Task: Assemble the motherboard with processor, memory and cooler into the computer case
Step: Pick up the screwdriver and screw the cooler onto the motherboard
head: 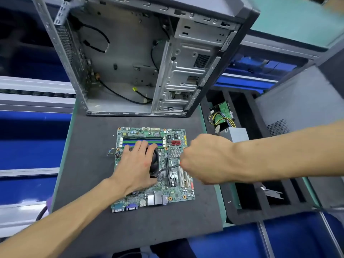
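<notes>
From the head camera, the left hand lies flat with fingers straight and spread, palm down, pressing on the black cooler, whose fan edge shows just right of its fingers. The right hand is clenched round a screwdriver; its thin dark shaft runs leftward from the fist to the cooler's near right corner. Both forearms reach in bare, the left from the lower left, the right from the right edge, and the hands sit near each other but apart. Under both hands lies one motherboard on the dark mat, with one memory stick seated in a slot just beyond the left fingertips. One open computer case stands beyond the hands, at the mat's far edge. Right of the right forearm, a foam tray holds a part with yellow wires.
</notes>
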Demonstrator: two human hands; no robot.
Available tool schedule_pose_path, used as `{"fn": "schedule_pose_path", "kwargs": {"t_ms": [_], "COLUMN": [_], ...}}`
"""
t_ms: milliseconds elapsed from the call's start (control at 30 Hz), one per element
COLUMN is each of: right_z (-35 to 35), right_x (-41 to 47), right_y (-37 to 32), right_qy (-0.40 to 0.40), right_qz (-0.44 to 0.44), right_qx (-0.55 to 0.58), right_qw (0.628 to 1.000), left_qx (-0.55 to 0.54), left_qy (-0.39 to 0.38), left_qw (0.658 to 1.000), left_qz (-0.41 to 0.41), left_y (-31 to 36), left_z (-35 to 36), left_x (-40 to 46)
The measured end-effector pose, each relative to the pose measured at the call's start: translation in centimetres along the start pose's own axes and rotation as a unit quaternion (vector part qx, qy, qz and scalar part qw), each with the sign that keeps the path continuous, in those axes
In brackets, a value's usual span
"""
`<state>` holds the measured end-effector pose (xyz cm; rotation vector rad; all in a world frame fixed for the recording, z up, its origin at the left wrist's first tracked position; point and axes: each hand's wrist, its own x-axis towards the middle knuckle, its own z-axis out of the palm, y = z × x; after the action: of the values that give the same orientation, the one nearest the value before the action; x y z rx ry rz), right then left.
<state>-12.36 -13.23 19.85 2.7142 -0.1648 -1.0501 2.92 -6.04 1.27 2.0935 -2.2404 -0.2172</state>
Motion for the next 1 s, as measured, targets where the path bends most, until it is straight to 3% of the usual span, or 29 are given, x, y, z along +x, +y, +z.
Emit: {"fn": "schedule_pose_path", "kwargs": {"t_ms": [100, 200, 333, 400, 433, 467, 500, 533, 567, 600, 667, 733, 867, 933, 1000], "right_z": [-0.3, 0.0, 1.1, 1.5, 1.6, 1.8, 1.9, 1.8, 1.9, 2.1, 2.6, 3.0, 3.0, 2.6, 2.1], "right_x": [0.6, 0.8, 0.2, 0.4, 0.7, 1.2, 1.8, 2.1, 2.1, 2.0, 1.4, 0.8, 0.6, 0.8, 0.5], "right_y": [-0.4, -0.9, -0.8, -1.1, -1.0, -0.7, -0.1, 0.4, 0.9, 1.1, 1.4, 1.2, 1.4, 1.6, 1.7], "right_qy": [0.017, -0.004, -0.06, -0.124, -0.169, -0.213, -0.258, -0.291, -0.3, -0.3, -0.296, -0.295, -0.286, -0.262, -0.22], "right_qz": [-0.055, -0.05, 0.092, 0.202, 0.26, 0.31, 0.346, 0.366, 0.377, 0.376, 0.356, 0.339, 0.315, 0.301, 0.272], "right_qx": [-0.022, -0.004, 0.132, 0.286, 0.416, 0.562, 0.683, 0.761, 0.806, 0.831, 0.855, 0.857, 0.82, 0.773, 0.665], "right_qw": [0.998, 0.999, 0.985, 0.928, 0.855, 0.736, 0.59, 0.451, 0.344, 0.278, 0.232, 0.252, 0.383, 0.493, 0.66], "left_qx": [0.006, 0.01, 0.014, 0.003, -0.002, -0.006, -0.009, -0.01, -0.008, -0.003, 0.013, 0.019, 0.009, 0.008, 0.007], "left_qy": [0.006, 0.013, 0.024, 0.029, 0.032, 0.036, 0.039, 0.039, 0.035, 0.029, 0.011, -0.003, -0.012, -0.017, -0.019], "left_qw": [1.0, 1.0, 0.999, 0.999, 0.999, 0.999, 0.999, 0.999, 0.999, 0.999, 1.0, 1.0, 1.0, 1.0, 0.999], "left_qz": [0.0, 0.011, 0.029, 0.03, 0.029, 0.028, 0.029, 0.029, 0.028, 0.025, 0.018, 0.006, -0.02, -0.023, -0.026], "left_y": [0.2, 0.5, 0.8, 0.8, 0.7, 0.6, 0.5, 0.4, 0.4, 0.4, 0.6, 0.7, 0.5, 0.5, 0.6], "left_z": [0.0, 0.2, 0.6, 0.8, 0.9, 1.0, 1.1, 1.2, 1.2, 1.1, 0.8, 0.4, -0.2, -0.3, -0.3], "left_x": [0.0, 0.1, 0.0, 0.0, 0.0, 0.0, 0.1, 0.1, 0.1, 0.1, 0.2, 0.2, 0.0, -0.1, 0.0]}}
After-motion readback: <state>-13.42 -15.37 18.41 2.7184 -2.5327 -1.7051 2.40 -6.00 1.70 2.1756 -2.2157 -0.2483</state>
